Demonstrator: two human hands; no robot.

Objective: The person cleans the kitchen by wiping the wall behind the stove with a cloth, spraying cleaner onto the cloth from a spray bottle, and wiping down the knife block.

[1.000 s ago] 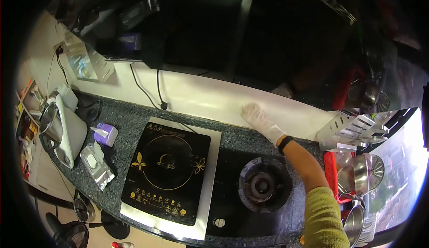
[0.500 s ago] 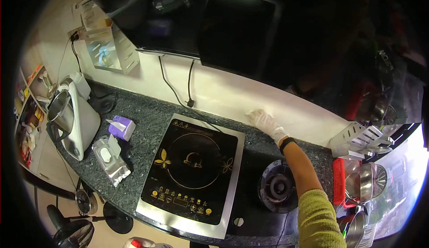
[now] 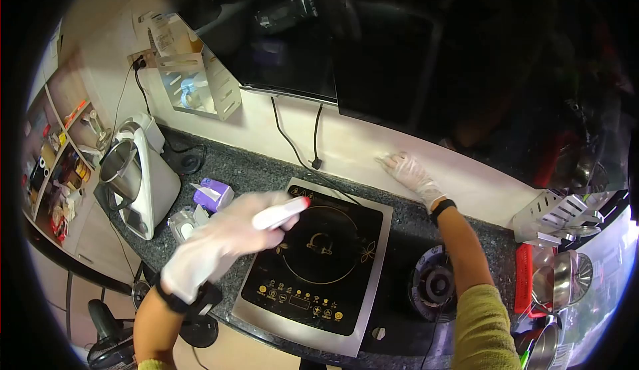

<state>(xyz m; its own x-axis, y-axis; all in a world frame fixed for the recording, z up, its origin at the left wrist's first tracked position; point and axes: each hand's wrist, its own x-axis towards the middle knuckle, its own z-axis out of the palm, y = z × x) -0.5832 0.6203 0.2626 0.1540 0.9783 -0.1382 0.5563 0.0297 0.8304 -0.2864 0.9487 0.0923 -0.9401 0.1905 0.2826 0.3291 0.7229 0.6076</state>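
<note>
Head view: left hand (image 3: pixel 249 227) grips a white item with a red tip (image 3: pixel 279 214) while right hand (image 3: pixel 411 174) meets the wall (image 3: pixel 363 145)

Both hands wear thin, see-through gloves, with a dark band (image 3: pixel 444 209) around the right wrist and another around the left. The left hand is blurred; its fingers are curled around the white item, whose red tip points to the right of the view. Hand and item are raised, and they overlap the left part of the black induction cooktop (image 3: pixel 319 263) as seen from above. How high they are cannot be told.

The right arm, in a green sleeve (image 3: pixel 484 323), reaches past the gas burner (image 3: pixel 434 283). Its hand lies at the pale wall, low down, just above the back edge of the dark speckled counter (image 3: pixel 256 167). The fingers look bent toward the surface; whether they close on anything cannot be told.

A black plug (image 3: pixel 316 163) on a cord hangs against the wall between the cooktop and the dark panel above. Left of the cooktop stands a purple tissue pack (image 3: pixel 213 195), with a pack of wipes (image 3: pixel 178 225) beside it, partly hidden by the left hand. Farther left is a white appliance (image 3: pixel 160 178) with a metal bowl. On the far right, a red basket (image 3: pixel 524 283) stands near steel cookware (image 3: pixel 563 278).
</note>
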